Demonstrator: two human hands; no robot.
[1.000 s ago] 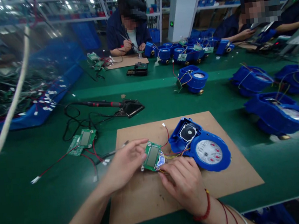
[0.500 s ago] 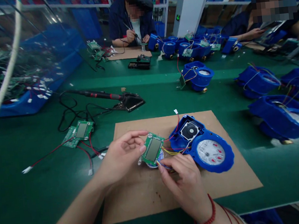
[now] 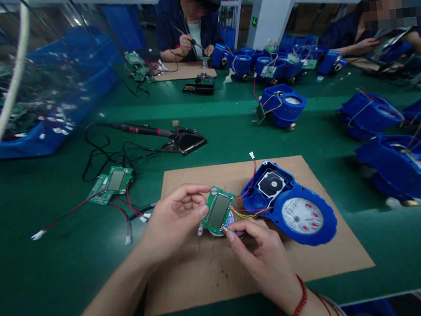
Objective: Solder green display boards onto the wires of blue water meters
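Note:
My left hand (image 3: 175,223) grips a green circuit board (image 3: 218,211) with a grey display by its left edge, between thumb and fingers. At the board's lower right corner, my right hand (image 3: 264,252) pinches thin coloured wires (image 3: 226,229). Red and yellow wires (image 3: 251,215) run from the board to a blue water meter (image 3: 326,219) lying on a cardboard sheet (image 3: 193,284). The meter has a round white dial (image 3: 302,215) and an open compartment holding a black round part (image 3: 272,184). A round object, partly hidden, lies beneath the board.
A soldering iron (image 3: 144,130) rests in its black stand (image 3: 186,140). Spare circuit boards (image 3: 116,181) lie at left, near a blue bin (image 3: 27,148) of boards. Several blue meters (image 3: 401,167) stand at right. Across the table, a person (image 3: 191,35) works with a tool.
The whole view has shifted slightly, so most things sit a little further right. Both hands keep their hold on the board and wires.

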